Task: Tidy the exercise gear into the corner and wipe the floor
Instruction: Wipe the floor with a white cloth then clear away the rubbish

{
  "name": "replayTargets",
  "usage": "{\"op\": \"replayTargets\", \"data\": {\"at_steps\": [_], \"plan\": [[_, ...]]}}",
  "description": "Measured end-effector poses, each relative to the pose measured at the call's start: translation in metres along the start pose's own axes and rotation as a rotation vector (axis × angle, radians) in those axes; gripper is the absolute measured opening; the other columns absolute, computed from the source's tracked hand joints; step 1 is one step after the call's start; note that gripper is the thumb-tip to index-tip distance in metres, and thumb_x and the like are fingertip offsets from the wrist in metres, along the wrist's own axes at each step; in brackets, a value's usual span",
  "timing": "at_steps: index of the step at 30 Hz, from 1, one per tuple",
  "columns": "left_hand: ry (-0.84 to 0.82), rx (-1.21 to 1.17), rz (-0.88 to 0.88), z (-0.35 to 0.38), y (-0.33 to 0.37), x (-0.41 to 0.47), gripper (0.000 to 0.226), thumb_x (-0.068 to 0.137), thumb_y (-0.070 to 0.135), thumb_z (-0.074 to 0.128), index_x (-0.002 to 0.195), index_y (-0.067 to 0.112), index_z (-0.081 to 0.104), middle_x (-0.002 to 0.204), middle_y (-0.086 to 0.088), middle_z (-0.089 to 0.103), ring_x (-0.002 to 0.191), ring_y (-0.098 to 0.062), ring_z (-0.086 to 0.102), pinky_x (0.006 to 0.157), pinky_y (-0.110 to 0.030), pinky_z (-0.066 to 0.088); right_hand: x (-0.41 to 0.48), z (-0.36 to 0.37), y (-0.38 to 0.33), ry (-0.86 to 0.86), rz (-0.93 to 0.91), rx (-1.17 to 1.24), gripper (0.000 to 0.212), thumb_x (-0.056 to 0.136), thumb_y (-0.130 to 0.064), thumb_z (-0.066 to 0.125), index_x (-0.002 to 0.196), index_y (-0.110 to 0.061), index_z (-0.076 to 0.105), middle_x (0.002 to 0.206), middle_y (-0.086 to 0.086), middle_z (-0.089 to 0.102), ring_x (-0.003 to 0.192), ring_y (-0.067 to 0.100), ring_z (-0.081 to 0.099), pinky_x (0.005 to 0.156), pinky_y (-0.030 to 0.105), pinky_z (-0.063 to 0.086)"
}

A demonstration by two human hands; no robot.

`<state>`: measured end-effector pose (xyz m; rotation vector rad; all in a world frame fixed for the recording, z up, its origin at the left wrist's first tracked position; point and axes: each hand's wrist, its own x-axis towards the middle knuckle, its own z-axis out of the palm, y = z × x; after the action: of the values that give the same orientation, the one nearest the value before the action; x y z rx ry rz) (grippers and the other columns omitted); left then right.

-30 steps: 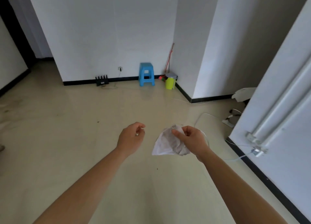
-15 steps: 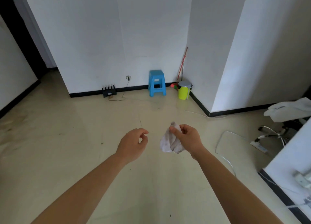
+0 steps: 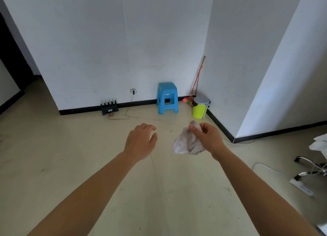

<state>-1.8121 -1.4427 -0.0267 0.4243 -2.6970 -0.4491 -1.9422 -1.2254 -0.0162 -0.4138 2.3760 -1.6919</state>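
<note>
White cloth point(image 3: 185, 143) is pinched at its top between thumb and fingers of the right hand point(image 3: 207, 138) — the rest hangs crumpled above the floor point(image 3: 88, 165). Left hand point(image 3: 141, 141) is held half-curled, empty, touching nothing. No exercise gear is seen. Likely risks: the thin pinch slipping, or the white cable point(image 3: 269, 170) being snagged during wiping near the corner bin point(image 3: 200, 107).

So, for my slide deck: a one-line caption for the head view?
Right hand holds a crumpled cloth, left hand empty, above the floor.
</note>
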Motion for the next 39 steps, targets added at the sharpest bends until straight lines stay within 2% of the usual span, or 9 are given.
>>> {"op": "replayTargets", "data": {"at_steps": [6, 12, 16, 19, 23, 27, 32, 37, 39], "plan": [[-0.086, -0.016, 0.031, 0.064, -0.05, 0.157, 0.036, 0.099, 0.036, 0.042, 0.13, 0.022, 0.054, 0.13, 0.003, 0.056, 0.118, -0.015, 0.051, 0.101, -0.038, 0.043, 0.165, 0.026, 0.017, 0.06, 0.0, 0.032, 0.025, 0.089, -0.043, 0.072, 0.094, -0.019, 0.069, 0.092, 0.002, 0.073, 0.086, 0.026, 0.072, 0.078, 0.043, 0.059], [-0.162, 0.023, 0.015, 0.14, -0.09, 0.351, 0.037, 0.099, 0.035, 0.043, 0.132, 0.022, 0.052, 0.133, 0.003, 0.053, 0.119, -0.015, 0.05, 0.101, -0.035, 0.042, 0.372, 0.058, 0.045, 0.079, 0.04, 0.14, 0.031, 0.091, -0.045, 0.07, 0.1, -0.015, 0.065, 0.093, 0.004, 0.074, 0.086, 0.023, 0.072, 0.074, 0.037, 0.058], [-0.172, 0.044, 0.013, 0.159, -0.112, 0.482, 0.036, 0.098, 0.035, 0.045, 0.131, 0.022, 0.053, 0.13, 0.003, 0.055, 0.117, -0.015, 0.052, 0.1, -0.035, 0.043, 0.504, 0.073, 0.03, 0.057, 0.082, 0.172, 0.029, 0.092, -0.042, 0.07, 0.102, -0.015, 0.065, 0.094, 0.005, 0.074, 0.084, 0.023, 0.072, 0.068, 0.036, 0.06], [-0.13, 0.018, -0.007, 0.165, -0.137, 0.567, 0.035, 0.097, 0.035, 0.045, 0.128, 0.022, 0.055, 0.128, 0.003, 0.056, 0.118, -0.017, 0.051, 0.1, -0.038, 0.043, 0.593, 0.091, 0.011, 0.052, 0.102, 0.185, 0.027, 0.092, -0.043, 0.07, 0.101, -0.018, 0.065, 0.094, 0.004, 0.074, 0.084, 0.023, 0.072, 0.074, 0.043, 0.061], [-0.122, 0.011, -0.037, 0.19, -0.191, 0.668, 0.035, 0.097, 0.033, 0.047, 0.129, 0.021, 0.056, 0.129, 0.003, 0.056, 0.118, -0.017, 0.051, 0.101, -0.036, 0.042, 0.705, 0.128, 0.004, 0.011, 0.11, 0.162, 0.029, 0.091, -0.043, 0.071, 0.102, -0.018, 0.066, 0.094, 0.002, 0.075, 0.086, 0.021, 0.073, 0.077, 0.04, 0.06], [-0.143, -0.002, -0.067, 0.234, -0.255, 0.775, 0.037, 0.097, 0.034, 0.047, 0.131, 0.021, 0.054, 0.132, 0.003, 0.055, 0.121, -0.017, 0.05, 0.102, -0.034, 0.042, 0.823, 0.175, 0.005, -0.008, 0.087, 0.11, 0.022, 0.092, -0.039, 0.07, 0.097, -0.017, 0.067, 0.096, 0.005, 0.074, 0.083, 0.017, 0.07, 0.074, 0.032, 0.058], [-0.153, -0.032, -0.03, 0.27, -0.326, 0.928, 0.038, 0.097, 0.033, 0.047, 0.132, 0.019, 0.054, 0.131, 0.002, 0.056, 0.119, -0.017, 0.052, 0.1, -0.033, 0.043, 0.976, 0.229, -0.009, 0.026, 0.112, 0.08, 0.026, 0.091, -0.04, 0.071, 0.097, -0.015, 0.07, 0.095, 0.007, 0.075, 0.093, 0.026, 0.071, 0.089, 0.044, 0.058], [-0.166, -0.066, -0.011, 0.276, -0.365, 1.081, 0.036, 0.098, 0.031, 0.047, 0.13, 0.018, 0.056, 0.128, 0.001, 0.058, 0.115, -0.02, 0.054, 0.098, -0.037, 0.045, 1.1, 0.25, -0.041, 0.106, 0.143, 0.139, 0.019, 0.092, -0.04, 0.071, 0.094, -0.021, 0.068, 0.095, 0.004, 0.075, 0.093, 0.022, 0.071, 0.08, 0.034, 0.057], [-0.167, -0.071, 0.008, 0.286, -0.373, 1.124, 0.036, 0.097, 0.032, 0.047, 0.13, 0.018, 0.056, 0.129, 0.001, 0.058, 0.116, -0.02, 0.053, 0.099, -0.037, 0.044, 1.138, 0.253, -0.043, 0.127, 0.147, 0.161, 0.019, 0.092, -0.04, 0.071, 0.092, -0.021, 0.067, 0.096, 0.004, 0.075, 0.092, 0.021, 0.071, 0.08, 0.034, 0.057]]}}
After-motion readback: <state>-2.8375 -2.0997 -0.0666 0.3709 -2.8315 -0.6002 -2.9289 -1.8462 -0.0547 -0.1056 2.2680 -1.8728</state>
